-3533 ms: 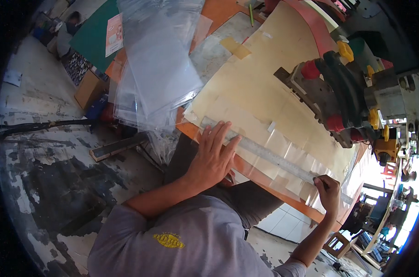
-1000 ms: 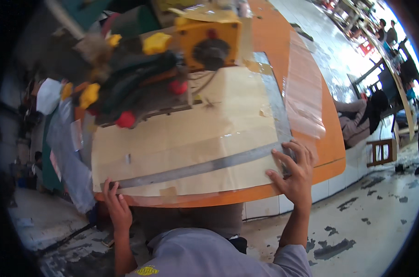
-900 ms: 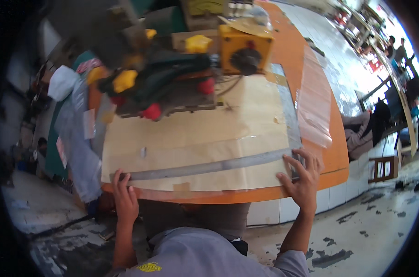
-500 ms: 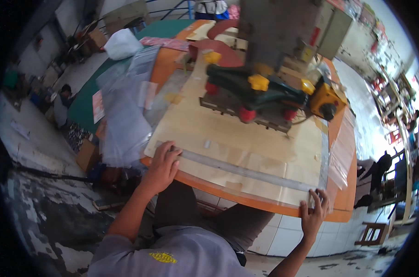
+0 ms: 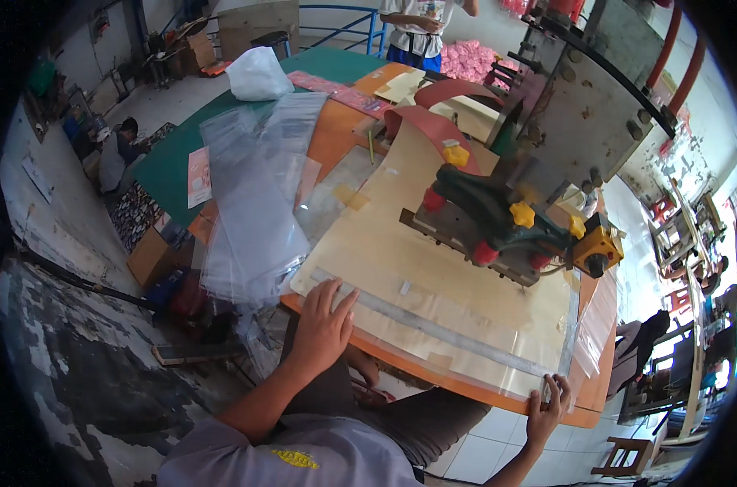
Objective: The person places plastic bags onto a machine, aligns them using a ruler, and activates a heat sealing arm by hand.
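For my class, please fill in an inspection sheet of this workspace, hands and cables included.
Surface: orange tabletop, largely covered by a cream sheet.
Work items: grey strip along the sheet's near side; yellow-knobbed machine over the sheet.
Clutter: loose clear plastic sheets at left; white bag behind them.
Hands: left hand rests at the strip's left end; right hand, fingers curled, at its right end.
Cables: dark cable or pipe at left; red hoses at upper right.
Surroundings: standing person beyond the tabletop; another person far left; wooden stool lower right.
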`<state>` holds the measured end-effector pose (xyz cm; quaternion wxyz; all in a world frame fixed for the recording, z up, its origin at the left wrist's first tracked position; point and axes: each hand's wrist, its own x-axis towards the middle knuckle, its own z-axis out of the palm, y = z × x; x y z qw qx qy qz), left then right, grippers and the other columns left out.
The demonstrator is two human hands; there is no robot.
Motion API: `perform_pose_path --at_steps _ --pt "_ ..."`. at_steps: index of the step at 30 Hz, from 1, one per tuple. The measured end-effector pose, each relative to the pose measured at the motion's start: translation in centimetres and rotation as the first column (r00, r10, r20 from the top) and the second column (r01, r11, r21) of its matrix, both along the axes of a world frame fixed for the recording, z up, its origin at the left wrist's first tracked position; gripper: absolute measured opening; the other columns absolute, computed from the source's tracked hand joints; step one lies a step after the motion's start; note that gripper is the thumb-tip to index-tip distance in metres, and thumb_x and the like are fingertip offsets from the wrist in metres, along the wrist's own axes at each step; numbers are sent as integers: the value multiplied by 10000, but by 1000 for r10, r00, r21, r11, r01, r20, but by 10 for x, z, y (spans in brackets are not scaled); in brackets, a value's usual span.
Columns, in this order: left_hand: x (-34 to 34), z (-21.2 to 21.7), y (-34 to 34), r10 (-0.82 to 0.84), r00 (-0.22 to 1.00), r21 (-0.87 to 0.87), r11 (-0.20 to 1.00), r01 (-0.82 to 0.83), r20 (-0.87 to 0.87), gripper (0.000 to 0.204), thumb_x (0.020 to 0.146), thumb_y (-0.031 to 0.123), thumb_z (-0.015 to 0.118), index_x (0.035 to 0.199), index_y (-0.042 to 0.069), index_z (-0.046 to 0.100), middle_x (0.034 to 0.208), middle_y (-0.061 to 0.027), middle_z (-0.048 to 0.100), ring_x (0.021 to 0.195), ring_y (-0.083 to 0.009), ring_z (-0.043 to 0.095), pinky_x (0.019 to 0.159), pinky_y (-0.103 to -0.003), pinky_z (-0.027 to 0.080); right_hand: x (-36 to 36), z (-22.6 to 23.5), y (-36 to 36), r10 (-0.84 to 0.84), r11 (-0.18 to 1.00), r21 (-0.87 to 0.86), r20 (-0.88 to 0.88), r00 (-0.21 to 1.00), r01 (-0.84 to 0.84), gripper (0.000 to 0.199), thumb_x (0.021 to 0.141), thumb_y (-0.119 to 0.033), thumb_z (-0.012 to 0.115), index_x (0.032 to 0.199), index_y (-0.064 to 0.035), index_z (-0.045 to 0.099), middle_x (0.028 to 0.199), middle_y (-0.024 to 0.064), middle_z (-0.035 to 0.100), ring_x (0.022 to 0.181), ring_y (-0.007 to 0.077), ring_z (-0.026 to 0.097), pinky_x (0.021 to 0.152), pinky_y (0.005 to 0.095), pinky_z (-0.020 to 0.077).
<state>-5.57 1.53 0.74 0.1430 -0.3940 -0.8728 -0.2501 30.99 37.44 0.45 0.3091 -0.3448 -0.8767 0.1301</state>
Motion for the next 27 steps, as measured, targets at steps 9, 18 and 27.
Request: perform_pose_path --at_steps 9,18,27 --pt "5 -1 2 66 997 -6 998 -66 47 520 1023 196 623 1484 -1 486 1576 -275 414 1496 -483 376 1256 -630 280 3 -4 1 0 999 -35 -7 1000 0 380 967 -240 733 1293 -45 739 1439 175 585 1366 370 564 1155 514 440" --pt "12 -9 3 81 989 -15 997 -79 125 596 1030 228 618 1551 -1 440 1644 -292 336 1540 -503 318 1250 -661 277 -1 -11 11 16 999 -29 37 999 -15 396 973 -267 723 1303 -48 733 1440 177 588 1381 379 545 1148 516 441" --pt "8 -8 4 102 988 -31 995 -99 118 625 1030 283 587 1552 -32 448 1674 -308 309 1566 -528 275 1245 -678 268 0 -12 6 12 995 -98 66 998 -6 396 1070 -255 645 1427 -86 677 1537 143 552 1436 317 511 1066 422 498"
